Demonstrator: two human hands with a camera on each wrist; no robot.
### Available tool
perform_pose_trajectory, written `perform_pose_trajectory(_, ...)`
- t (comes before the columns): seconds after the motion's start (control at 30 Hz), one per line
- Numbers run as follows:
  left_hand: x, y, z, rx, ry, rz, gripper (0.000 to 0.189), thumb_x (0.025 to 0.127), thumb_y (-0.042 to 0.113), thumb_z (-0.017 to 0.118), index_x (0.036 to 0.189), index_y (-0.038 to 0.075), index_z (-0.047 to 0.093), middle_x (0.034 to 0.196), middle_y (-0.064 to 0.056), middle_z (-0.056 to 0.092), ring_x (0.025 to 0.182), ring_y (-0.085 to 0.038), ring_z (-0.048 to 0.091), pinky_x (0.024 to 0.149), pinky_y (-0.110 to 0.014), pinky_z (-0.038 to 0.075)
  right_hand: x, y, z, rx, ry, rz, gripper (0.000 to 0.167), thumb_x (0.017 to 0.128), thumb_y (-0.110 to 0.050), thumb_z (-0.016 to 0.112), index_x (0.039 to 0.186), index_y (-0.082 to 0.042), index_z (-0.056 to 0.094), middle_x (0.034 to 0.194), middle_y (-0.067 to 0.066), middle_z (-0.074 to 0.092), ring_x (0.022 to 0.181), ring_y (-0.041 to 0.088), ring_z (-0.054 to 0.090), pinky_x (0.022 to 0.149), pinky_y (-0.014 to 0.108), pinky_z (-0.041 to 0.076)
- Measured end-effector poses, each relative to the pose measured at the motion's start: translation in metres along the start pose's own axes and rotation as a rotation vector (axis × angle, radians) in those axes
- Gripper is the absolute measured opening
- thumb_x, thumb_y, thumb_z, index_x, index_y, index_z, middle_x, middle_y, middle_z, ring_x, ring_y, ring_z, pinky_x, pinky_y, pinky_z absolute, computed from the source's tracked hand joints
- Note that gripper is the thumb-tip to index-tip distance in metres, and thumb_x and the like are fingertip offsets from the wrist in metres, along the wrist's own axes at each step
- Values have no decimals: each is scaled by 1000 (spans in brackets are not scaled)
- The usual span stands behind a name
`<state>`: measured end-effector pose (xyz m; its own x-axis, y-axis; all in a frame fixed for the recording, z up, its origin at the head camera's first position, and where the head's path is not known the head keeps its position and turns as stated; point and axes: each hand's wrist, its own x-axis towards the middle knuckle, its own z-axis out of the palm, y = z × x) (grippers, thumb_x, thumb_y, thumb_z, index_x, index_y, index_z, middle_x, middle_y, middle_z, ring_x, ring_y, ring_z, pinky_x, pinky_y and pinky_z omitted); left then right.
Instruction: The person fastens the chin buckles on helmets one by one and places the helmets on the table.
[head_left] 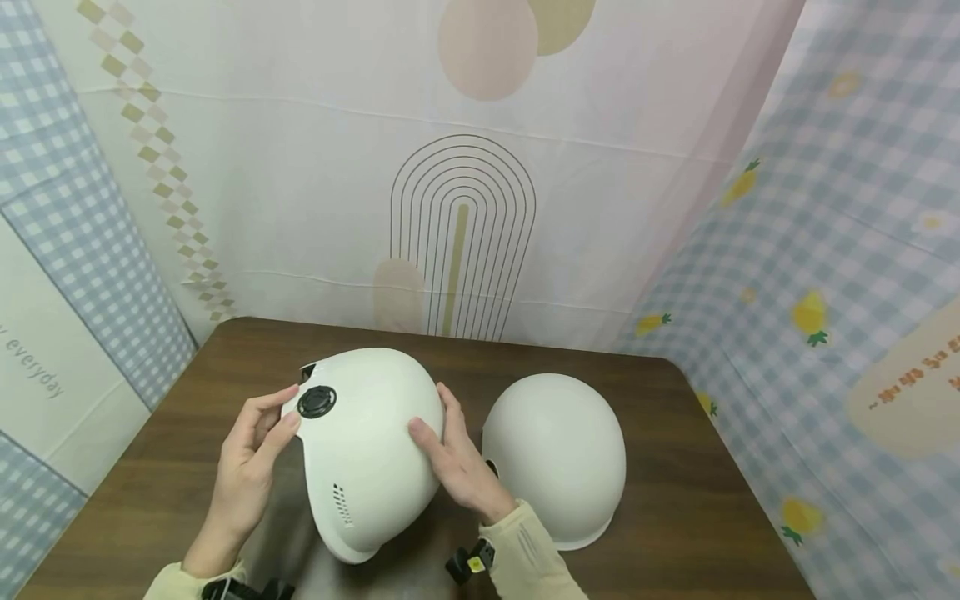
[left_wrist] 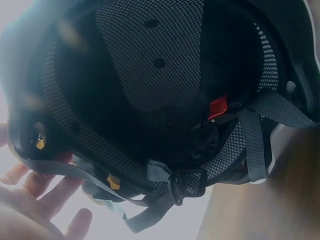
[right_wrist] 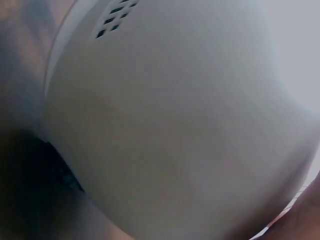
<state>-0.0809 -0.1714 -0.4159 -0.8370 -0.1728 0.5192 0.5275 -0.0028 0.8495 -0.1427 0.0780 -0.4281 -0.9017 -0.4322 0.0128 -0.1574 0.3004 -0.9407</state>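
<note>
A white helmet (head_left: 375, 450) is tilted on its side between both hands, above the table. My left hand (head_left: 243, 462) grips its edge beside a round black knob (head_left: 317, 402), thumb close to the knob. My right hand (head_left: 461, 462) holds the rounded crown, thumb on the near side and fingers on the far side. In the left wrist view the dark padded inside (left_wrist: 155, 60) shows, with grey chin straps (left_wrist: 255, 145), a black buckle (left_wrist: 176, 189) and a small red piece (left_wrist: 218, 107). Small vent slots (right_wrist: 112, 20) mark the shell in the right wrist view.
A second white helmet (head_left: 558, 458) stands crown up on the brown wooden table (head_left: 690, 492), just right of my right hand. Patterned cloth (head_left: 322, 208) hangs behind the table, and blue checked cloth (head_left: 780, 208) hangs at the right.
</note>
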Motion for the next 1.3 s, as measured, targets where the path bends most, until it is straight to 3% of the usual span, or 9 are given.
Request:
perform_pose_trajectory(0.1,0,1,1,22,12,0,32,98,-7,45,129,-9,49,134,-3,57,129,-12,48,102,-17,36,0,3,1,14,-1,-8,77,98,-58,39,156,-22,3,158,10,12,140,31,27,103,62,31)
perform_pose_trajectory(0.17,-1,3,3,150,35,-12,32,99,-4,46,131,-5,51,131,-1,57,123,-9,50,98,-16,37,0,4,1,24,-1,-4,76,99,-58,39,156,-23,4,158,10,13,140,31,27,104,61,31)
perform_pose_trajectory(0.27,0,9,6,394,49,-7,32,99,2,49,130,-3,53,136,-3,53,124,-17,43,104,-35,25,0,5,1,39,4,2,75,98,-58,41,155,-23,6,157,10,15,138,30,30,103,60,33)
perform_pose_trajectory(0.33,1,13,8,554,53,20,31,97,4,52,127,-1,56,140,-6,49,125,-25,38,98,-51,20,0,4,0,47,9,3,76,97,-58,43,155,-23,8,157,10,17,137,30,33,101,59,35)
perform_pose_trajectory(0.43,4,16,11,646,51,90,31,93,2,52,123,-3,57,146,-11,43,131,-36,32,93,-61,15,0,2,0,62,7,-2,77,97,-57,45,155,-22,9,156,11,18,136,30,34,99,59,38)
perform_pose_trajectory(0.67,14,18,16,744,-7,242,54,86,-9,40,137,4,51,139,-10,53,125,-26,47,100,-54,18,-1,-1,1,60,10,-1,81,95,-57,51,154,-18,11,155,11,17,135,31,34,96,58,41)
perform_pose_trajectory(0.93,15,25,16,763,-72,181,50,90,-7,38,136,5,53,133,-11,58,105,-25,55,107,-53,15,-3,-1,1,42,23,22,81,93,-58,52,154,-21,14,154,11,20,132,31,37,95,58,42)
perform_pose_trajectory(1.13,19,27,20,884,-116,184,46,94,23,61,137,9,53,123,-11,58,106,-27,53,105,-57,16,-4,-2,6,19,38,-1,78,95,-57,50,154,-23,11,154,11,18,132,34,38,93,59,43)
perform_pose_trajectory(1.3,21,29,25,997,-191,178,51,91,35,65,135,10,56,122,-19,50,118,-36,44,104,-60,19,-5,1,11,-34,57,-37,75,99,-55,44,155,-25,4,157,9,13,134,36,36,94,63,40)
